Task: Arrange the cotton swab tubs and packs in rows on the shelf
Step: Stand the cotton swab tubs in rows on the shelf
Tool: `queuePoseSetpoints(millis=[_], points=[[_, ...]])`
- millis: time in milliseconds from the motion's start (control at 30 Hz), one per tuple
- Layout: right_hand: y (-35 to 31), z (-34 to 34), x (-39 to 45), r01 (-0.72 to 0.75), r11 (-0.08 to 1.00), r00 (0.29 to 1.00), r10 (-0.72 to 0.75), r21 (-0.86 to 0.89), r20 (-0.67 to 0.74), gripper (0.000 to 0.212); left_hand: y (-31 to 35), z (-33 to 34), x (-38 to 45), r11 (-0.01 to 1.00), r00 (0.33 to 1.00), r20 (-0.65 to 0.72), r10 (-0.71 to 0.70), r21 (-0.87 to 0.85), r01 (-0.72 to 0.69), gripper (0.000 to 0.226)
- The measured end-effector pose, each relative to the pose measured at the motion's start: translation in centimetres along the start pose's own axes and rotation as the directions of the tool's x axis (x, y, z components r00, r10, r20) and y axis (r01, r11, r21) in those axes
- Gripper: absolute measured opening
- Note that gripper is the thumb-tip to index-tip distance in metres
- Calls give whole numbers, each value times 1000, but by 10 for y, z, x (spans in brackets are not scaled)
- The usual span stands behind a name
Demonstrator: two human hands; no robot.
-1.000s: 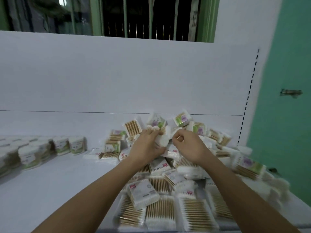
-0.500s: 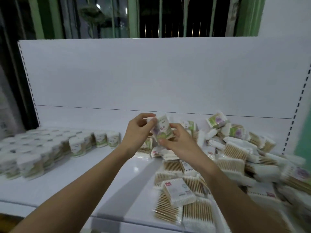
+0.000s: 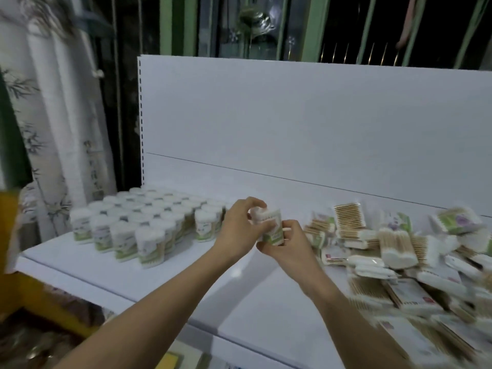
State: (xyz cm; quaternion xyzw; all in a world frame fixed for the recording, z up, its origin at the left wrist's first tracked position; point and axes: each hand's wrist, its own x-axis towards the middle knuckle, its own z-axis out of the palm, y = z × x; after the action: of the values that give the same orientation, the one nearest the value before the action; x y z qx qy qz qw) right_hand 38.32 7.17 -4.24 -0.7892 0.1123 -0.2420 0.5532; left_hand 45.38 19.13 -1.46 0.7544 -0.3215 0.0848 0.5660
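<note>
Both of my hands hold one cotton swab pack [image 3: 270, 226], white with a green label, above the middle of the white shelf [image 3: 186, 272]. My left hand [image 3: 239, 230] grips its top and left side. My right hand [image 3: 288, 246] supports it from below and the right. Several rows of round swab tubs [image 3: 138, 225] with green labels stand upright at the shelf's left end. A loose heap of swab packs [image 3: 394, 251] covers the right part of the shelf.
The shelf's white back panel [image 3: 306, 123] rises behind everything, with a slotted upright at its left edge. Left of the shelf hangs a patterned curtain [image 3: 45, 134]. A bare strip of shelf lies between the tubs and the heap. Window bars show above.
The view has swung left, bringing the tub rows fully into sight. My hands have carried the pack leftwards away from the heap, still held between them.
</note>
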Motion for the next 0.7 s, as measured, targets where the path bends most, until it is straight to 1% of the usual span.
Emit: queuePoseSetpoints(millis=[67, 133, 200, 233, 333, 400, 500, 567, 633, 700], points=[[4, 25, 6, -23, 1000, 998, 23, -9, 54, 48, -17, -17, 1, 996, 999, -19, -26, 80, 27, 31], [10, 46, 12, -53, 997, 991, 59, -54, 120, 54, -34, -32, 1, 986, 999, -27, -27, 163, 31, 32], [18, 61, 16, -72, 987, 983, 94, -140, 157, 61, -52, -47, -1, 960, 1000, -25, -14, 278, 21, 34], [22, 68, 18, -72, 978, 981, 105, -197, 160, 60, -61, -53, -2, 936, 1000, -16, -8, 352, 13, 36], [33, 85, 26, -60, 938, 986, 109, -340, 128, 49, -86, -69, -5, 854, 1000, 16, -13, 521, 2, 38], [36, 96, 34, -46, 927, 989, 95, -371, 114, 42, -98, -74, -4, 799, 999, 32, -17, 602, -6, 35], [35, 113, 46, -23, 929, 986, 83, -369, 146, 38, -102, -78, 0, 721, 998, 50, -48, 693, 0, 27], [36, 121, 52, -16, 927, 983, 82, -376, 162, 38, -98, -79, 4, 661, 995, 67, -67, 751, -6, 30], [39, 129, 60, 27, 913, 985, 45, -406, 167, 43, -95, -78, 10, 617, 994, 92, -61, 786, -35, 35], [44, 136, 70, 65, 907, 985, 7, -416, 170, 52, -94, -77, 16, 595, 993, 102, -56, 802, -49, 35]])
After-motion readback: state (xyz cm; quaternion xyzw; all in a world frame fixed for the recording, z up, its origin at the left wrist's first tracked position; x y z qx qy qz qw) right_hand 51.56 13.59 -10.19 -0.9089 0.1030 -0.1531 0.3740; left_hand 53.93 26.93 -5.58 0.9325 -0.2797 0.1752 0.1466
